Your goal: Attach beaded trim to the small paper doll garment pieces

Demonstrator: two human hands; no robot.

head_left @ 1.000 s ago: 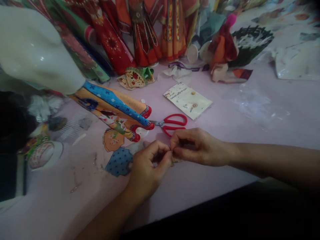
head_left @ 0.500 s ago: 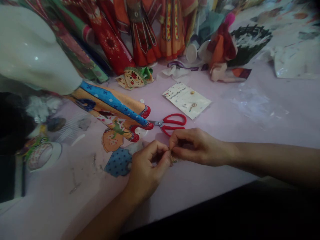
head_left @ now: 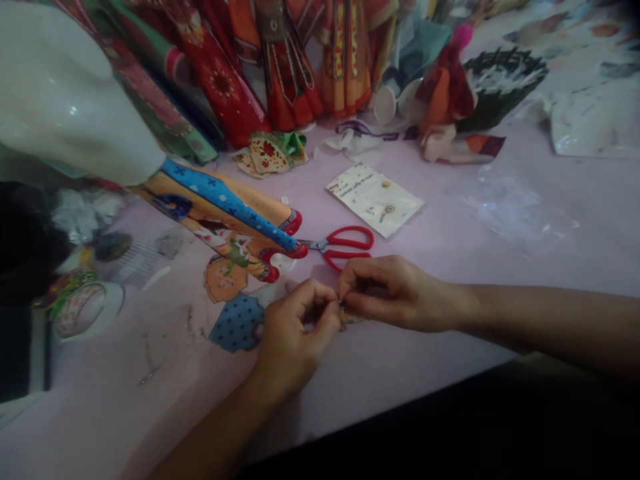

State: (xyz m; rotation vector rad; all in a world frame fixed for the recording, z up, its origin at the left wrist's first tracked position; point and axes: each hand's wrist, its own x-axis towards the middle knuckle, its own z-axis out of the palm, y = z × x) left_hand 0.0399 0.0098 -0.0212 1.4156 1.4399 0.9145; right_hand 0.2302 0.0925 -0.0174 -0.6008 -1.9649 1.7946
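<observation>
Fingers (head_left: 327, 321) of the left hand (head_left: 295, 337) and right hand (head_left: 400, 297) are pinched on a small scrap (head_left: 350, 319), mostly hidden between them, near the scissors (head_left: 349, 255). It looks light, soft and easily creased, probably best held by its edge.

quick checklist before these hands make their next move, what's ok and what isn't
1. Left hand pinched at the small piece: ok.
2. Right hand pinched beside the left fingertips: ok.
3. Small piece fully visible: not ok, fingers cover most of it.
4. Needle or thread present: cannot tell, too small and dim.
5. Scissors set down: ok, on the table just beyond the hands.
6. Scissor tips in sight: not ok, hidden by the blue-and-orange garment.
</observation>
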